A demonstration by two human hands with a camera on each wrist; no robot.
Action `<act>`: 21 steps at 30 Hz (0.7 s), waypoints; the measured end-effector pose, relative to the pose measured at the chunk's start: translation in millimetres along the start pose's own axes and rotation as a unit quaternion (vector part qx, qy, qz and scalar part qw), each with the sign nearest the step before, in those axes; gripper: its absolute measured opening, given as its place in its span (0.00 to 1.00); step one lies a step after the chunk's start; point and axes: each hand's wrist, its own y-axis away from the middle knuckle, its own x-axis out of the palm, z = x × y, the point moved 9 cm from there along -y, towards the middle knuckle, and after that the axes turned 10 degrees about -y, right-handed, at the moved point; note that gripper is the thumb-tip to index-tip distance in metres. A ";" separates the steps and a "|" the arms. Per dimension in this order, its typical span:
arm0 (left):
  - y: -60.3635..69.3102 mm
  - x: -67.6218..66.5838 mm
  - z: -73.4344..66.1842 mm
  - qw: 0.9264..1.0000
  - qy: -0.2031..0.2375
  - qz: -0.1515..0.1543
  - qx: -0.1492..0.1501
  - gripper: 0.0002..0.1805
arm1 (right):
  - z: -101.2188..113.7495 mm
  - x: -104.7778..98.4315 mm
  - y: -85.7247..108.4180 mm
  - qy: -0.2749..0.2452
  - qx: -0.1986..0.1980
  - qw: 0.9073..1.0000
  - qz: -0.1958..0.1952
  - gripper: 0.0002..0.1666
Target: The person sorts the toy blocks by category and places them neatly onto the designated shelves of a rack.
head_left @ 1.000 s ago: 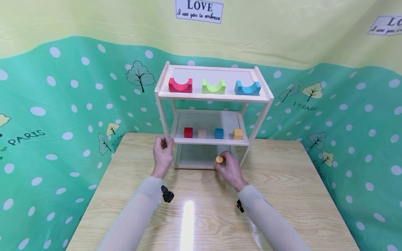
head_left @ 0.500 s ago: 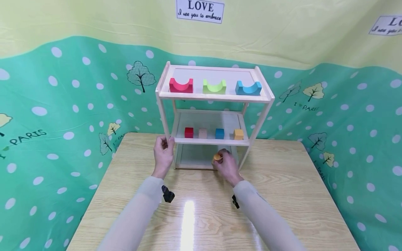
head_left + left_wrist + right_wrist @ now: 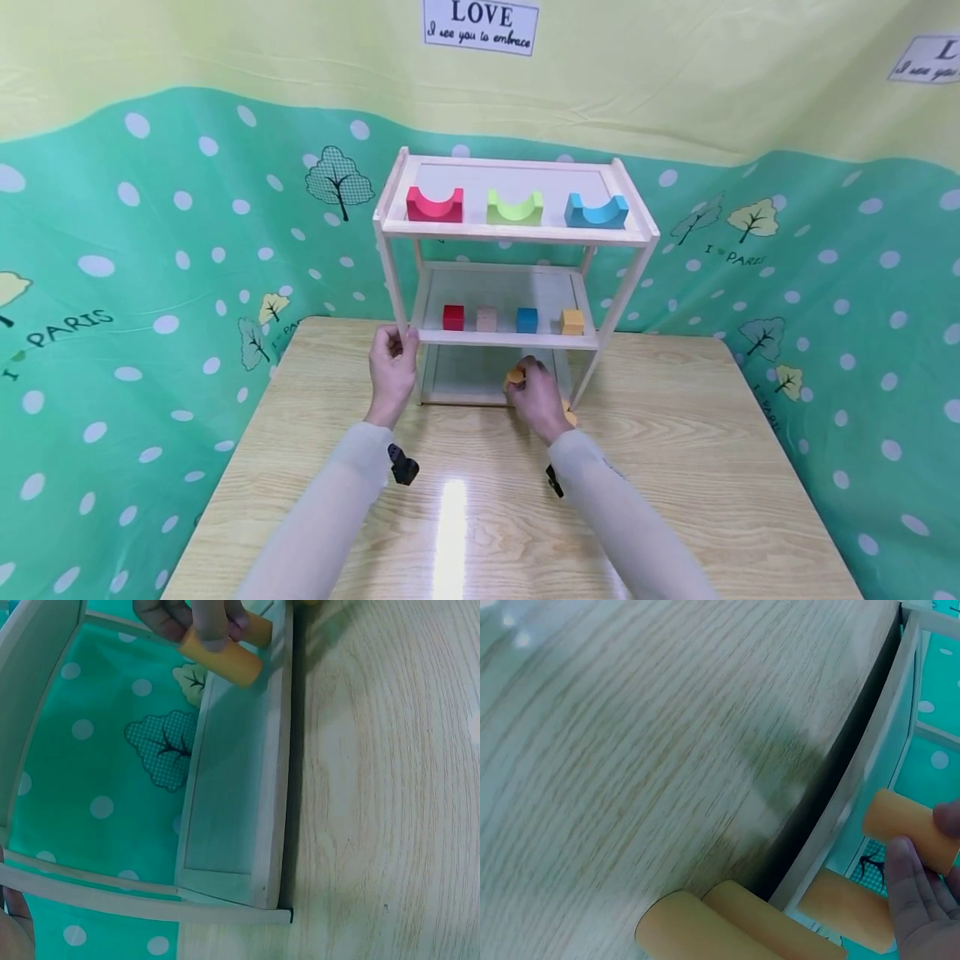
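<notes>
My left hand holds the left front post of a small white three-tier shelf. Between the fingertips of my right hand, an orange cylinder is pinched over the bottom tier. In the left wrist view, this held cylinder tilts, with a second orange cylinder behind it. That second cylinder is on the bottom tier in the right wrist view. Two more orange cylinders are in front of the shelf, partly hidden by my right wrist in the head view.
Red, pale pink, blue and yellow cubes line the middle tier. On the top tier sit red, green and blue arch-cut blocks. A polka-dot cloth hangs behind the wooden table.
My right hand has moved left and slightly inward over the bottom tier with the cylinder. Orange cylinders have come into view beside my right wrist. My left hand stays on the post.
</notes>
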 end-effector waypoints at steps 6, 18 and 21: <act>-0.3 -0.5 0.2 1.000 -0.003 -0.003 0.000 0.13 | -3.0 6.0 -3.9 0.014 0.030 0.999 0.001 0.17; 0.3 -0.1 2.1 1.000 -0.010 -0.007 0.003 0.11 | -5.0 13.9 -7.5 0.033 0.049 0.998 0.010 0.18; 0.1 0.4 2.1 1.000 -0.010 -0.006 0.004 0.11 | -7.2 14.3 -8.1 0.032 0.050 0.998 0.014 0.18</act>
